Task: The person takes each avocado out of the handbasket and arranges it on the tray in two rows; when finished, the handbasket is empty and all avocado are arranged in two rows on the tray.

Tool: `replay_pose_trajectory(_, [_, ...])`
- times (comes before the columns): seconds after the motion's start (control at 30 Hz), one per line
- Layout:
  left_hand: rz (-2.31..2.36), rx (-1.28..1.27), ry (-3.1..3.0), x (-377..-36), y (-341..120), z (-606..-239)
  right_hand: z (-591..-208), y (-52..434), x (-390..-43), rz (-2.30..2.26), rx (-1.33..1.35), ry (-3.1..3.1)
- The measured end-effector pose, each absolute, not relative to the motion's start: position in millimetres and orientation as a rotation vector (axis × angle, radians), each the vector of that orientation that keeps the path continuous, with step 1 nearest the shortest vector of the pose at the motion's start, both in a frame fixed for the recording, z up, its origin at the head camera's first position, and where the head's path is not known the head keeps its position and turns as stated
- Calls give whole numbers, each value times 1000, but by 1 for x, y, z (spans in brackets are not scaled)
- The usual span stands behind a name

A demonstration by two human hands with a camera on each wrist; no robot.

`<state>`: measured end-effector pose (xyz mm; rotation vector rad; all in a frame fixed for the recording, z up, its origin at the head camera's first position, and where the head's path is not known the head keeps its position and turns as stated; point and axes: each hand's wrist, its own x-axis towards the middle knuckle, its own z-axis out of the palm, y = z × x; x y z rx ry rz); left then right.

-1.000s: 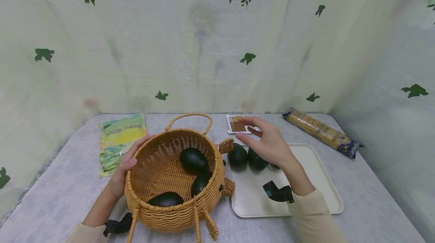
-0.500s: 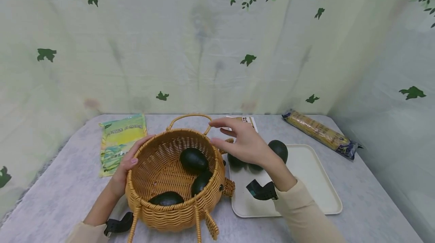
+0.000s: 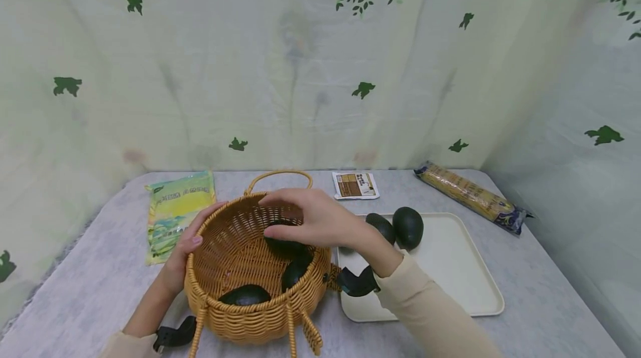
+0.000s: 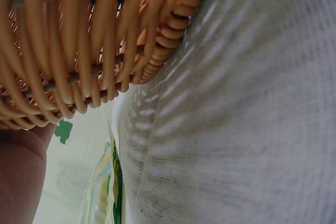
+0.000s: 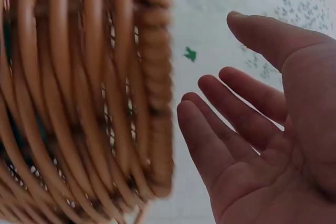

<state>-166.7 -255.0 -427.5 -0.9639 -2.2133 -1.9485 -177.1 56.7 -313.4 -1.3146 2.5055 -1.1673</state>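
A wicker basket (image 3: 250, 324) with a looped handle stands on the table, its opening tilted up. My left hand (image 3: 182, 249) holds its left side, thumb at the rim and the other fingers along the outside. Three dark green avocados lie inside: one at the front (image 3: 245, 294), one at the right (image 3: 296, 270), and one partly covered by my right hand (image 3: 315, 219). That hand hovers over the basket's right rim with nothing in it. In the right wrist view its fingers (image 5: 247, 108) are spread, beside the woven wall (image 5: 79, 77).
A white tray (image 3: 450, 269) at the right bears avocados (image 3: 408, 228), some partly behind my right forearm. Behind it lie a small white-and-brown packet (image 3: 356, 186) and a long noodle-like package (image 3: 471, 196). A green-yellow bag (image 3: 180, 210) lies left of the basket.
My right hand has moved left, from above the tray to over the basket, staying unloaded. The avocados on the tray's right are now uncovered. My left hand and the basket have stayed put.
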Motion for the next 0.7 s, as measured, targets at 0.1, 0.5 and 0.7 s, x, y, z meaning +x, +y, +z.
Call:
replay_pose_trajectory(0.1, [-1942,-950,-2222,-167,-255,-428,-316,49,-178,-1193,-1297,2385])
replay_pose_trajectory(0.5, [-1962,-906,-2242,-168,-256,-432,-324,26,-181,-931,-1448,2230])
replay_pose_trajectory(0.7, [-1980,-959,-2215,-168,-255,-429,-325,10,-182,-790,-1548,2236])
